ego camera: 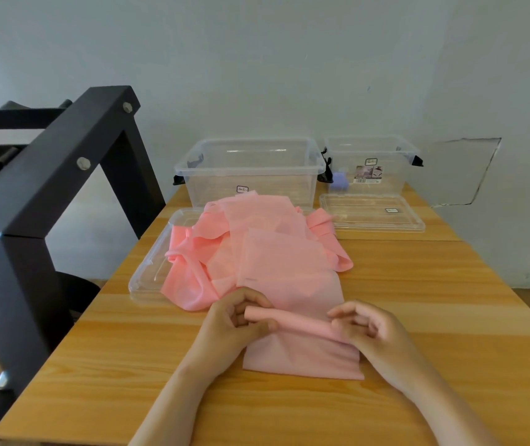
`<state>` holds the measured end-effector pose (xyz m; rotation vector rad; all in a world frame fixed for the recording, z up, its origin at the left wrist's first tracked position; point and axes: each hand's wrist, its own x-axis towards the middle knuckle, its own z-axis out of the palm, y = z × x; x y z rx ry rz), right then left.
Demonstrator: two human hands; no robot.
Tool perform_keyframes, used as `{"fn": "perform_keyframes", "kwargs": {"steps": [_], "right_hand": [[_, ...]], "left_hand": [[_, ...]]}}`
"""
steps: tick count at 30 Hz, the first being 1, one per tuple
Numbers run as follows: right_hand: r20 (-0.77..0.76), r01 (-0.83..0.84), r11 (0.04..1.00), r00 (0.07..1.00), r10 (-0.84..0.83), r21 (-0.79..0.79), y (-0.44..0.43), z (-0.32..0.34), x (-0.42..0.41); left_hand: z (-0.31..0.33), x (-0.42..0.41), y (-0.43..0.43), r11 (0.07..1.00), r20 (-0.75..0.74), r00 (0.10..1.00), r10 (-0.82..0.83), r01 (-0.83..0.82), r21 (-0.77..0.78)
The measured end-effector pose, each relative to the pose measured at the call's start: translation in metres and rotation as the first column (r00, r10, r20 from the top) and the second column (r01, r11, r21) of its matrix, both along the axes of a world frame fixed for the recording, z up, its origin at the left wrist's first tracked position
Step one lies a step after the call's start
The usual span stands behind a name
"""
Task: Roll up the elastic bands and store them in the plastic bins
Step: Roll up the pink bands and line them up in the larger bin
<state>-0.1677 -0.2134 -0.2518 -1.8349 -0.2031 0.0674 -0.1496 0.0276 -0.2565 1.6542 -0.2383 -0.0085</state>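
While left hand [234, 320] and right hand [369, 329] pinch pink roll [292, 319] | loose bands [257, 249] heaped before bin [250, 170]

Table [418, 317]: light wood, visible grain, smooth w/ slight sheen. Pink elastic bands [289, 262]: thin rubbery sheet, matt, smooth, semi-translucent in single layers. Big bin [250, 181], small bin [369, 149] & lids [373, 217]: clear hard plastic, glossy. Frame [32, 188] on left: black metal, matt; bolts [83, 163] bright, shiny. Wall [289, 75]: matt paint.
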Motion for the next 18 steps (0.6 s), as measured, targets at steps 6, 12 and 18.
{"fn": "perform_keyframes", "kwargs": {"steps": [6,12,18], "right_hand": [[0.016,0.022,0.998,1.000,-0.023,0.064,-0.0013,-0.0010,-0.0011],[0.068,0.071,0.993,0.995,-0.078,0.089,-0.0031,-0.0016,-0.0016],[0.006,0.003,0.995,1.000,-0.003,0.100,-0.0016,-0.0018,-0.0012]], "left_hand": [[-0.0005,-0.0005,-0.0014,0.999,0.003,1.000,-0.006,0.006,0.035],[0.0013,-0.0007,-0.0019,0.997,-0.027,0.999,-0.042,0.044,0.064],[0.0017,-0.0016,-0.0011,1.000,0.004,1.000,-0.009,0.009,0.003]]}}
